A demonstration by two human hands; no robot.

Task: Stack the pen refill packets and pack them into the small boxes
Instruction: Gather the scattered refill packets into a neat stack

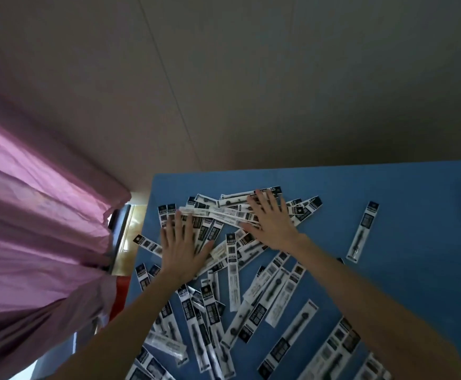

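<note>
You have a blue table (pixel 388 229) in front of you, pushed up to a plain tan wall (pixel 251 91). A pink curtain (pixel 32 215) hangs at your left side. Lots of pen refill packets (pixel 251 297) lie all over the table in a messy heap, and one packet (pixel 362 231) lies alone, well apart on the right. Your left hand (pixel 181 248) and your right hand (pixel 272 219) both lie flat on the far part of the heap, fingers straight and spread, gripping nothing
</note>
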